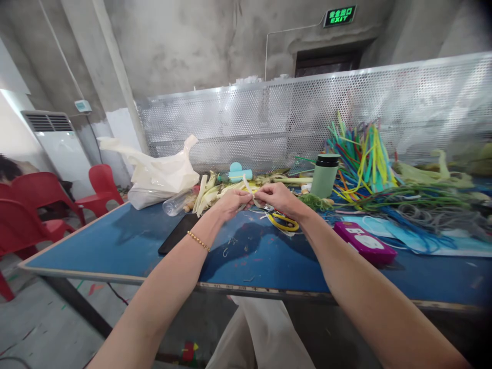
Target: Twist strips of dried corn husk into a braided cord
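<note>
My left hand and my right hand meet above the middle of the table, fingertips almost touching. Both pinch a narrow pale husk strip, one end of which sticks up between them. Fingers cover most of the strip. Just below my right hand lie yellow-handled scissors, partly hidden. A heap of pale husks spreads behind my left hand. Under my left forearm, a flat black tablet-like thing rests on the table.
The blue table carries a white plastic bag, a clear bottle, a green tumbler, a purple box, blue masks and colourful strips. A perforated metal screen stands behind. Red chairs are at left.
</note>
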The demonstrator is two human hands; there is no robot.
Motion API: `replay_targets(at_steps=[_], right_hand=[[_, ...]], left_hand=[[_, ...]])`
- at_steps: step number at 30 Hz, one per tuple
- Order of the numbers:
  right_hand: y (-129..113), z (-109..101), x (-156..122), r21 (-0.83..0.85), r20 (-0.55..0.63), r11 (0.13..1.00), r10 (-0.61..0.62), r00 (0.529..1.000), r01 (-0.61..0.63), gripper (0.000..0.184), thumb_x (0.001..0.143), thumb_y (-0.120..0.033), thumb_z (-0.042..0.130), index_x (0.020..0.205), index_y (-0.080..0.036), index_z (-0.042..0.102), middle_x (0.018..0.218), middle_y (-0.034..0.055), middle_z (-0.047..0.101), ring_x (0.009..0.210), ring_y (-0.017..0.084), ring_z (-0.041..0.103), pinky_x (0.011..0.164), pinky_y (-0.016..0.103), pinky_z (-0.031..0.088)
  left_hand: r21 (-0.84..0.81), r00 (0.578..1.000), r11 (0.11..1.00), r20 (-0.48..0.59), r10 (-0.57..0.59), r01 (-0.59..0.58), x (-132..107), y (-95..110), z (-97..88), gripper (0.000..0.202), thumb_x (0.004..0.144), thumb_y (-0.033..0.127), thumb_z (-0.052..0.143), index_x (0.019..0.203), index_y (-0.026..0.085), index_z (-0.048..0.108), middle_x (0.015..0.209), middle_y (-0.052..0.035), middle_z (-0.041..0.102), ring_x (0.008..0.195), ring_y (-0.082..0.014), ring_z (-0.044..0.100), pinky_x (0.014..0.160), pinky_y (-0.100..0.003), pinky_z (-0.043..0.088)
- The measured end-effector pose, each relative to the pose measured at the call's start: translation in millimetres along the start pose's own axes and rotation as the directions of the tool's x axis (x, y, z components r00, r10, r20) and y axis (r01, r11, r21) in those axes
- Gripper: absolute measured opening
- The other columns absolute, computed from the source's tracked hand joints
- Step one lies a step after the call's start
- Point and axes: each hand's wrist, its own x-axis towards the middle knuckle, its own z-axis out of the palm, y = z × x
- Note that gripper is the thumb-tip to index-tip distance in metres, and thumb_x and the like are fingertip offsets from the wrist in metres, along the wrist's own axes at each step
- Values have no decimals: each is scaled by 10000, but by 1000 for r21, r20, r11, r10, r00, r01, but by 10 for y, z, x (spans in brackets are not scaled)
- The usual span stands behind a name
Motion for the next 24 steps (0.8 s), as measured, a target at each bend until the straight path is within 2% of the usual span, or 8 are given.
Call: replay_targets(at_steps=[6, 9, 12, 17, 24], right_hand=[[-17, 7, -30, 98, 28, 994, 50, 998, -53, 221, 725, -371, 663, 694, -154, 633, 564, 20, 603, 547, 138, 554, 545, 257, 420], [-110, 2, -67, 109, 60, 990, 86, 994, -92, 208, 709, -353, 659, 697, -148, 630, 537, -5, 556, 499, 107, 472, 498, 245, 358], [-181, 13, -85, 62, 18, 992, 108, 994, -109, 164, 674, -302, 643, 701, -141, 630, 560, -18, 544, 489, 87, 420, 484, 238, 308], [-186, 32, -60, 12, -27, 996, 90, 996, -90, 125, 648, -255, 601, 690, -138, 621, 587, -12, 557, 537, 94, 444, 505, 233, 310], [-182, -9, -64, 0, -9, 1000, 10, 1000, -10, 169, 664, -304, 618, 697, -138, 626, 604, -12, 564, 566, 100, 455, 526, 233, 326]], left_hand=[[22, 998, 998, 33, 57, -58, 1, 4, -31, 26, 737, 75, 638, 716, 81, 623, 620, -24, 570, 531, -69, 492, 549, -223, 341], [71, 997, 995, 24, 69, -71, 4, 5, -32, 51, 731, 45, 621, 698, 82, 611, 621, -25, 580, 532, -71, 502, 559, -226, 356], [119, 996, 989, -2, 88, -88, 0, 10, -15, 83, 711, 30, 634, 665, 89, 597, 594, -17, 583, 521, -70, 505, 558, -226, 365], [160, 991, 980, -35, 127, -120, -32, 36, 20, 96, 700, 47, 655, 641, 98, 600, 575, -10, 598, 480, -54, 477, 515, -210, 338], [84, 996, 993, 22, 86, -87, -45, 81, -40, 164, 654, 165, 774, 663, 80, 634, 615, -37, 617, 514, -59, 498, 540, -218, 367]])
